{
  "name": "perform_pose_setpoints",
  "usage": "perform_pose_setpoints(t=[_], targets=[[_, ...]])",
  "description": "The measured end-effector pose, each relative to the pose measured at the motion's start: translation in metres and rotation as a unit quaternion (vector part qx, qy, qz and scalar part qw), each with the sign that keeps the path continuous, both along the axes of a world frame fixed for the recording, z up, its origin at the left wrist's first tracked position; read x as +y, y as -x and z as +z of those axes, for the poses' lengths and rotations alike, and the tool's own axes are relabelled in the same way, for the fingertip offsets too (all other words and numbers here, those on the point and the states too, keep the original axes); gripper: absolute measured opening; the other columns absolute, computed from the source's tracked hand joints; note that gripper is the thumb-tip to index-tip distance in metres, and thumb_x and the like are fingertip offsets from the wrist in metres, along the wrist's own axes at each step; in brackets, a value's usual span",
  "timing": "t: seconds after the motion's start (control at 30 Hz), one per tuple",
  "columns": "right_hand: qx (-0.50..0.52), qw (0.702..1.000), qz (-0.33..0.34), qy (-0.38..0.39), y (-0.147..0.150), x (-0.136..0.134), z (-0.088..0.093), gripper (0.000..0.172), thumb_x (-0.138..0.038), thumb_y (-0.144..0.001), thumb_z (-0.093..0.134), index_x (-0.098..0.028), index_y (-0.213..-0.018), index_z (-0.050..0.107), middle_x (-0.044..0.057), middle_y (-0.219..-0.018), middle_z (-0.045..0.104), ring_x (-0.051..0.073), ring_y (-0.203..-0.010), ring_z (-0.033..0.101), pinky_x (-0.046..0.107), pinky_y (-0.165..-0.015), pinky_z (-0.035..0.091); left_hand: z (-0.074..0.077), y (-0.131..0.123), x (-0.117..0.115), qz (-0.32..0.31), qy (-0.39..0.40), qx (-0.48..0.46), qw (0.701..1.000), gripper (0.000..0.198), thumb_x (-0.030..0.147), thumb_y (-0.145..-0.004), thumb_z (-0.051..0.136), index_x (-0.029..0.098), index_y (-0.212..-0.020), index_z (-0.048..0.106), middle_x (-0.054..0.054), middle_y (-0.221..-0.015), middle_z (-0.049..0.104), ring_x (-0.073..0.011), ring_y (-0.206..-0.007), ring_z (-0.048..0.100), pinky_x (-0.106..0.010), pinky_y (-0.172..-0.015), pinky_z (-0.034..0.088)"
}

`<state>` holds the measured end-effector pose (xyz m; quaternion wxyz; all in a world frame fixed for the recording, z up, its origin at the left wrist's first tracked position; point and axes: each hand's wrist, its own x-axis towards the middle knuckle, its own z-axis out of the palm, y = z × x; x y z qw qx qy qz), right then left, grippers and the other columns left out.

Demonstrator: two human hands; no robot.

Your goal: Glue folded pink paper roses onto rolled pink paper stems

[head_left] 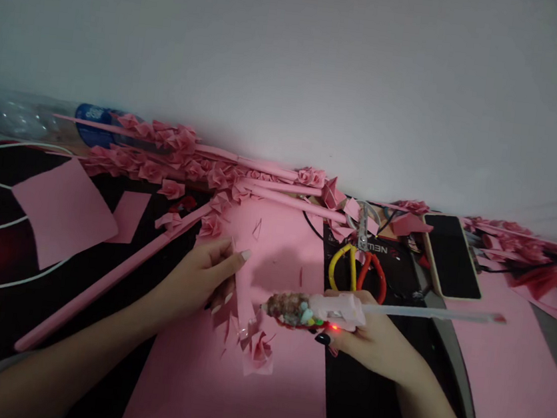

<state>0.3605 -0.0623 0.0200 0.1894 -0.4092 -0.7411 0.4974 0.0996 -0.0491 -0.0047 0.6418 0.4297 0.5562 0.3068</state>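
Observation:
My right hand point(374, 344) is closed around a hot glue gun point(340, 310), with a red light lit on its side and a long clear glue stick out of its back. The nozzle, caked in brown and coloured glue, points left. Pinched in my left hand point(210, 275) is a rolled pink paper tube point(245, 289). A shiny blob shows at the tube's lower end, where a folded pink paper flower point(260, 353) sits close against it. The nozzle is just above and to the right of that end. Beneath lies a large pink paper sheet point(235, 412).
Finished paper flower stems point(173, 163) are piled along the wall. Scissors point(358, 265) with yellow and red handles lie near a phone point(451, 255). At left are a square pink paper point(64, 211), white cables, a long pink tube point(103, 290) and a plastic bottle point(22, 116).

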Motion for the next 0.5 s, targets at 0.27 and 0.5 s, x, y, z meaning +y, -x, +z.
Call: perform_pose_setpoints(t=[0.27, 0.5], targets=[[-0.137, 0.938, -0.202, -0.247, -0.028, 0.013, 0.005, 0.028, -0.027, -0.077, 0.063, -0.021, -0.104, 0.064, 0.004, -0.088, 0.066, 0.020, -0.072, 0.060, 0.029, -0.065, 0.047, 0.001, -0.001, 0.001, 0.007, 0.002, -0.005, 1.000, 0.034, 0.036, -0.083, 0.056, 0.021, -0.061, 0.035, 0.007, -0.039, 0.048, -0.0059, -0.028, 0.038, -0.016, -0.031, 0.025], [-0.300, 0.826, -0.308, -0.364, -0.067, 0.043, -0.016, 0.050, -0.025, -0.073, 0.057, -0.014, -0.122, 0.057, 0.015, -0.111, 0.063, 0.032, -0.101, 0.059, 0.045, -0.087, 0.046, 0.001, 0.000, -0.001, 0.019, -0.007, -0.004, 1.000, 0.033, 0.036, -0.083, 0.057, 0.022, -0.062, 0.036, 0.007, -0.039, 0.047, -0.0068, -0.030, 0.038, -0.017, -0.032, 0.026]])
